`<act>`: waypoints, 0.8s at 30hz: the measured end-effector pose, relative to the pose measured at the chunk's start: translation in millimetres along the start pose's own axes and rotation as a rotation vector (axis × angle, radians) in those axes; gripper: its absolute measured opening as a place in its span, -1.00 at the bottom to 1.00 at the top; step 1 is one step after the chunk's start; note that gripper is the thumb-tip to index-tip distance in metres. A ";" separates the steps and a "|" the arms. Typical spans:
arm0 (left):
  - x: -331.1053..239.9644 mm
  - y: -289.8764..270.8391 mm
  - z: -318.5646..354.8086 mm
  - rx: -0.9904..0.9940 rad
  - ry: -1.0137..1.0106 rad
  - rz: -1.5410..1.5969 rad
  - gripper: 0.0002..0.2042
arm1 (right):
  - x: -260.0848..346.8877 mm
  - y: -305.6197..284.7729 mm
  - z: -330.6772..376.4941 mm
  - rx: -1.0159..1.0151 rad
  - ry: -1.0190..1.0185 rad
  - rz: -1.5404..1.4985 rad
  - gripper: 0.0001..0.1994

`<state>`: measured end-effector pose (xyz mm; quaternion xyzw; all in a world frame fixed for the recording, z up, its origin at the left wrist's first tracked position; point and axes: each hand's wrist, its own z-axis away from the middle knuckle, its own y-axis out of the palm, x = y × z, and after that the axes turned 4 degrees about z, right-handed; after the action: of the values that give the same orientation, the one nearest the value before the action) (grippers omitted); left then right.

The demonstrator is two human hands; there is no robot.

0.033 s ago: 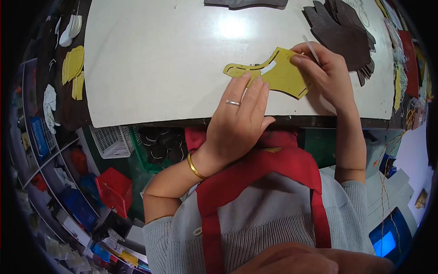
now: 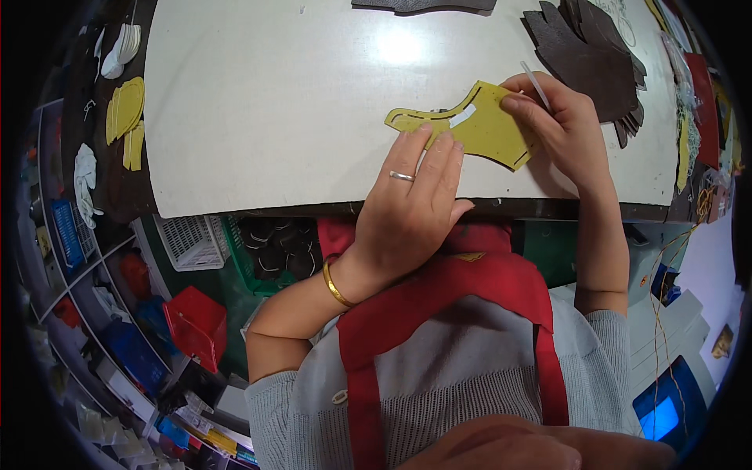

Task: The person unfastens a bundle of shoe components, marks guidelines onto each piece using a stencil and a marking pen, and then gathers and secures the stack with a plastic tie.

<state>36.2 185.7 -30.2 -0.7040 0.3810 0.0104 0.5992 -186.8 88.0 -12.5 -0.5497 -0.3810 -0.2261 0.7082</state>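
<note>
A yellow curved template [image 2: 493, 129] with dark slots along its edges and a white patch lies on the white table. A dark edge, perhaps leather, shows beneath its lower rim. My left hand [image 2: 411, 196], wearing a ring, presses its outstretched fingers flat over the template's narrow left part. At the right end, my right hand [image 2: 576, 129] pinches the template between thumb and fingers. A thin whitish pen-like stick [image 2: 535, 84] also rests in that hand, pointing up and left; its other end is hidden behind the hand.
Dark brown leather pieces [image 2: 591, 66] are stacked at the table's [image 2: 258, 110] far right; another dark piece [image 2: 423, 6] lies at the far edge. Yellow templates [image 2: 125, 110] and a white glove [image 2: 86, 184] are at the left. Below stand white [image 2: 188, 243], green and red [image 2: 196, 329] bins.
</note>
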 end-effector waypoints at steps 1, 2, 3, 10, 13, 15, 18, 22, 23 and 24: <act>0.4 0.8 0.6 0.011 0.013 0.004 -0.37 | 0.9 -0.4 -0.2 0.008 0.010 0.007 -0.78; 0.6 0.6 1.2 0.014 0.014 0.007 -0.37 | 1.3 -0.6 -0.1 0.014 0.021 0.014 -0.78; 0.4 0.1 1.4 0.019 0.011 -0.010 -0.37 | 0.6 0.4 -1.6 0.011 0.026 0.014 -0.78; 11.0 -1.4 -16.4 -0.069 0.113 -0.188 -0.62 | -6.3 -13.1 0.7 -0.042 0.046 0.065 -0.80; 9.1 -9.9 -25.3 -0.011 0.111 -0.233 -0.71 | -7.7 -14.6 6.9 -0.077 0.034 0.097 -0.84; 9.1 -7.7 -26.1 -0.062 0.131 -0.235 -0.71 | -1.4 -11.2 11.1 -0.117 0.003 0.248 -0.85; 8.2 -5.6 -27.9 -0.118 0.159 -0.239 -0.70 | -2.8 -9.4 14.0 -0.148 -0.078 0.278 -0.86; 4.2 -6.5 -26.3 -0.092 0.153 -0.220 -0.68 | 4.6 -15.5 7.7 -0.141 -0.167 0.499 -0.83; 3.9 -4.0 -26.6 -0.094 0.149 -0.223 -0.68 | 4.2 -16.5 6.3 -0.139 -0.172 0.498 -0.83; 3.7 1.4 -27.1 -0.113 0.185 -0.238 -0.68 | 3.1 -18.2 5.2 -0.241 -0.119 0.363 -0.80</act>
<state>26.1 160.7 -25.5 -0.7747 0.3474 -0.1040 0.5180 -199.8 87.9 1.6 -0.7024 -0.2871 -0.1062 0.6426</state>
